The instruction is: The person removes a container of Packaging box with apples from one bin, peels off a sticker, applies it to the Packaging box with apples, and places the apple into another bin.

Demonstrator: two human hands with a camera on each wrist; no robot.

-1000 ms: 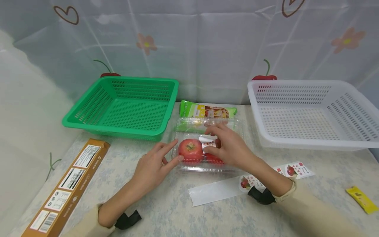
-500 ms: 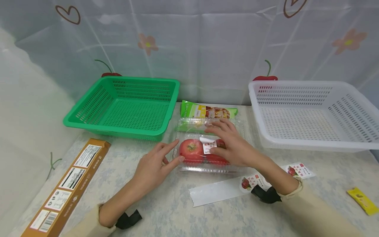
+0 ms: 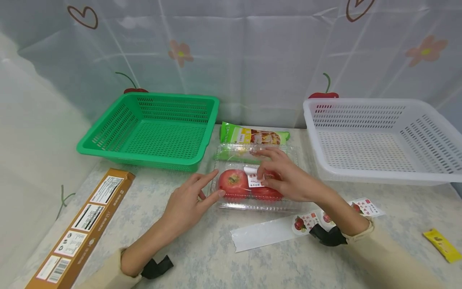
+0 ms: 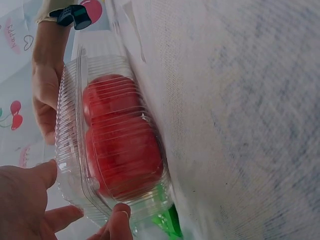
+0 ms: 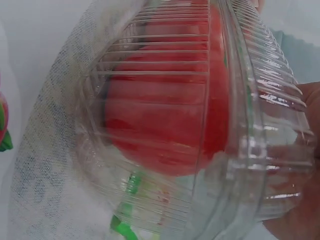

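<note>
A clear plastic clamshell box [image 3: 245, 206] lies in the middle of the table with two red apples [image 3: 232, 182] inside. On its lid is a white label [image 3: 253, 181] with red print, its top edge curled up. My right hand [image 3: 290, 178] is over the lid, bent fingertips and thumb touching the label's right part. At the box's left side my left hand [image 3: 187, 200] rests with thumb and forefinger spread against it. The left wrist view shows the apples [image 4: 125, 155] through the ribbed wall; the right wrist view shows one apple [image 5: 165, 110] close up.
Behind the box lies a green snack packet [image 3: 252, 136]. A green basket [image 3: 144, 158] stands back left, a white basket [image 3: 382, 174] back right. A long brown carton [image 3: 86, 224] is at left. A label strip [image 3: 263, 235] and a yellow sachet [image 3: 442, 245] lie at right.
My right fingers have lifted from the label's upper part, shifted right, then bent down onto its right part. The left hand keeps its place.
</note>
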